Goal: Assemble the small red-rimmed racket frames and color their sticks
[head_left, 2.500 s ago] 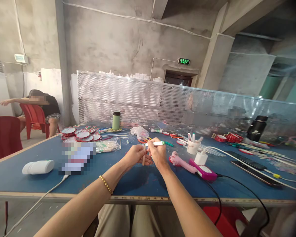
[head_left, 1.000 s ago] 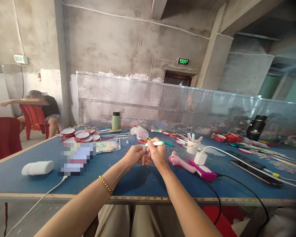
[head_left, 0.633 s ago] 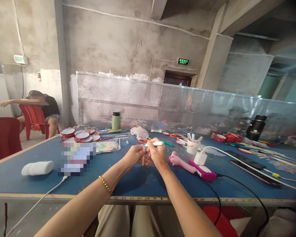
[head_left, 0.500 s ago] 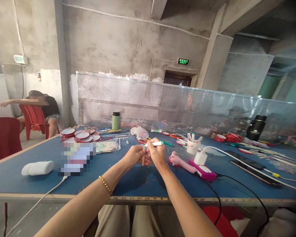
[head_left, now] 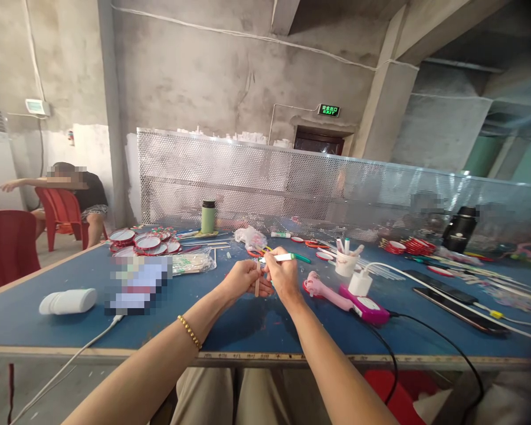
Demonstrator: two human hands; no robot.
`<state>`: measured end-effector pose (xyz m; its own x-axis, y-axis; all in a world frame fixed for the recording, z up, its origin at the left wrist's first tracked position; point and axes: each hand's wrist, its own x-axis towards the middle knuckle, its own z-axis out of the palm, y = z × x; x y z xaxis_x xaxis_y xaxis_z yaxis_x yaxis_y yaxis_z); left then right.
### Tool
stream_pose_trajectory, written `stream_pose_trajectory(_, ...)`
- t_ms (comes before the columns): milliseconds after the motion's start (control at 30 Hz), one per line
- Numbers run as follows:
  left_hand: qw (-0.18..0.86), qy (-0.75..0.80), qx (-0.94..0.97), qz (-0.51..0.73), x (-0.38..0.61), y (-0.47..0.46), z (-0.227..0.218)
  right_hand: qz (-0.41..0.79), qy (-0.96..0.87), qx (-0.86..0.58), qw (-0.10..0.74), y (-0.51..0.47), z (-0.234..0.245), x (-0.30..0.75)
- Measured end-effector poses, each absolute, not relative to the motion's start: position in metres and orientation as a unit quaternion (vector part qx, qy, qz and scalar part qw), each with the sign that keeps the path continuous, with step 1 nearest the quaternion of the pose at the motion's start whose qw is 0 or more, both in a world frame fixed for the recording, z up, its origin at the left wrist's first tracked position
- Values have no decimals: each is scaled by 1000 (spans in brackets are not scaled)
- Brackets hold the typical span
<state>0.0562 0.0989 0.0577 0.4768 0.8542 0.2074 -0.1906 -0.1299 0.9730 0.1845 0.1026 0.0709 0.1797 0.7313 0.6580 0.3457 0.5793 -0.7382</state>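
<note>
Over the blue table (head_left: pixel 48 307), my left hand (head_left: pixel 243 276) pinches a thin wooden stick (head_left: pixel 257 283) that stands upright. My right hand (head_left: pixel 285 273) is closed round a white marker with a green cap (head_left: pixel 287 257), its tip turned toward the top of the stick. Both hands are close together above the table's middle. A beaded bracelet (head_left: pixel 190 330) is on my left wrist.
A pink glue gun (head_left: pixel 336 295) with a black cord and a white charger (head_left: pixel 360 283) lie right of my hands. A cup of markers (head_left: pixel 346 260), red-rimmed discs (head_left: pixel 146 241), a green flask (head_left: pixel 208 216), a white case (head_left: pixel 67 300) and phones (head_left: pixel 455 307) are about. A person sits at far left.
</note>
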Motion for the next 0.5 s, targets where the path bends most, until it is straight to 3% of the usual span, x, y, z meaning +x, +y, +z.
stream_pose_trajectory(500,599,265,619,434,56,100,56,160,-616,-429,641,102,71,184)
